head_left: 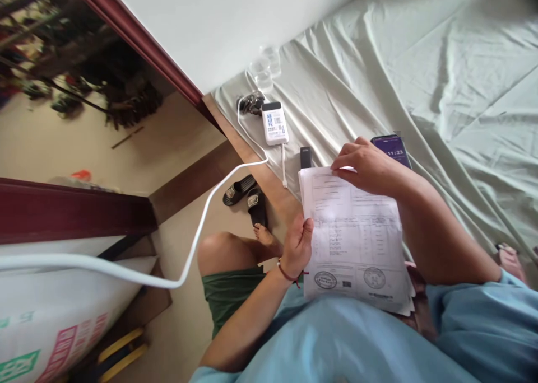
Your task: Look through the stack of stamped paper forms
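A stack of printed papers (355, 240) with two round stamps near the bottom rests on my lap at the bed's edge. My left hand (297, 247), with a red string bracelet on the wrist, grips the stack's left edge, thumb on top. My right hand (365, 164) pinches the top sheet at its upper edge, fingers closed on the paper. A phone (392, 148) with a lit purple screen lies on the sheet just behind my right hand.
A white power bank (274, 123) lies on the pale green bed sheet (441, 80), with a white cable (197, 232) running off to the left. A small black object (305, 156) lies beside the papers. Black slippers (247, 195) sit on the floor by my foot.
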Tool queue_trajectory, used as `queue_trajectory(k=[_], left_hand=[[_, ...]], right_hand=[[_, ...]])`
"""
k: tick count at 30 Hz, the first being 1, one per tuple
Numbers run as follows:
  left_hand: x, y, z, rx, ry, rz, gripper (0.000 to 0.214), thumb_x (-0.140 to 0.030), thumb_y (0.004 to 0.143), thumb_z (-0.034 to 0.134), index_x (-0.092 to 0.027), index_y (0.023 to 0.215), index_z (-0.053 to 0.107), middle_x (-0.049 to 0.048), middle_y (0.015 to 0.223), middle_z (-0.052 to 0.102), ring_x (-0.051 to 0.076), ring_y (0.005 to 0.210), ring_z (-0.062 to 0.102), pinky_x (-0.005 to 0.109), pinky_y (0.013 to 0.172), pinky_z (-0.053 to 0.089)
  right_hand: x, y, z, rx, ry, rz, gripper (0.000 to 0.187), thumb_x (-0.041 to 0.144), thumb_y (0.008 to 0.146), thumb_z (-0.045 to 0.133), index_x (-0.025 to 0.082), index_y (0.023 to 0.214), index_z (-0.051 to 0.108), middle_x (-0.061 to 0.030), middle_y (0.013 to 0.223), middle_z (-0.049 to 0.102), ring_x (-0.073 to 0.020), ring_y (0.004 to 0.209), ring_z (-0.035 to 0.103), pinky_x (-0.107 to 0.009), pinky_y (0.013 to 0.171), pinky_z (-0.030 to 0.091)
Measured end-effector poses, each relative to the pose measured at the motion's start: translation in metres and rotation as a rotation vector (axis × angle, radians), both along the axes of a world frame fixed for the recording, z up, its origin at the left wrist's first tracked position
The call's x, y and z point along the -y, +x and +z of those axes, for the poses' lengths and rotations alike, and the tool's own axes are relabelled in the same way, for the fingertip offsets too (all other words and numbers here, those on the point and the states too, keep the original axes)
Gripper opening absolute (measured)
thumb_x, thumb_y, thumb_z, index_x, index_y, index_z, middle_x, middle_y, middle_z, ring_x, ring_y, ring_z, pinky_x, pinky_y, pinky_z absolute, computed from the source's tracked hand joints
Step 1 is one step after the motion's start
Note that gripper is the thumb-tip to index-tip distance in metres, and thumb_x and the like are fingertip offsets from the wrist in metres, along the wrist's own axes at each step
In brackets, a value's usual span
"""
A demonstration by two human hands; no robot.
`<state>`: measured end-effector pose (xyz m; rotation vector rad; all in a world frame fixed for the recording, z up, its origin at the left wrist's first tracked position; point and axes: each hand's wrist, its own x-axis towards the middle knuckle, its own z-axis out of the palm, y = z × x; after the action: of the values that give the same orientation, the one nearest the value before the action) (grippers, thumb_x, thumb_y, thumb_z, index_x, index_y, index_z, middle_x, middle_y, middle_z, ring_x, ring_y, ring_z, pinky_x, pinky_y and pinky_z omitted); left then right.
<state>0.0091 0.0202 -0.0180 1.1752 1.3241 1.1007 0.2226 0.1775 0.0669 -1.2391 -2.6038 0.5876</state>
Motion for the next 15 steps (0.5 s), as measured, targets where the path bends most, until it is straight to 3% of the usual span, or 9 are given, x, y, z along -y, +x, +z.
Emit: queue_trajectory(k=[3, 9, 15], left_hand=[[-0.003, -0.001, -0.003, -0.011, -0.012, 0.027, 0.044, -0.063, 0.101, 0.054, -0.022, 0.1, 0.072, 0.0047, 0.088, 0.07, 0.021, 0.081, 0.062, 0.034, 0.08, 0.051], [-0.005, -0.001, -0.003, -0.123, -0.023, 0.136, 0.044, -0.062, 0.103, 0.052, -0.023, 0.114, 0.069, 0.0056, 0.099, 0.072, 0.021, 0.092, 0.065, 0.034, 0.089, 0.05], [-0.005, 0.0, -0.005, -0.115, -0.048, 0.116, 0.046, -0.064, 0.101, 0.053, -0.022, 0.111, 0.067, 0.0067, 0.096, 0.074, 0.022, 0.089, 0.067, 0.034, 0.083, 0.05]], right_hand=[[-0.004, -0.005, -0.002, 0.014, -0.01, -0.008, 0.031, 0.029, 0.102, 0.051, 0.024, 0.086, 0.077, -0.0087, 0.093, 0.074, -0.0254, 0.087, 0.053, -0.043, 0.084, 0.042], [-0.009, -0.013, -0.007, 0.077, 0.024, 0.026, 0.03, 0.022, 0.104, 0.047, 0.024, 0.087, 0.072, -0.007, 0.089, 0.073, -0.0267, 0.094, 0.053, -0.041, 0.08, 0.035], [-0.009, -0.007, -0.012, 0.134, -0.009, 0.084, 0.033, 0.016, 0.102, 0.049, 0.023, 0.07, 0.055, -0.0061, 0.077, 0.066, -0.0244, 0.086, 0.05, -0.039, 0.077, 0.034]])
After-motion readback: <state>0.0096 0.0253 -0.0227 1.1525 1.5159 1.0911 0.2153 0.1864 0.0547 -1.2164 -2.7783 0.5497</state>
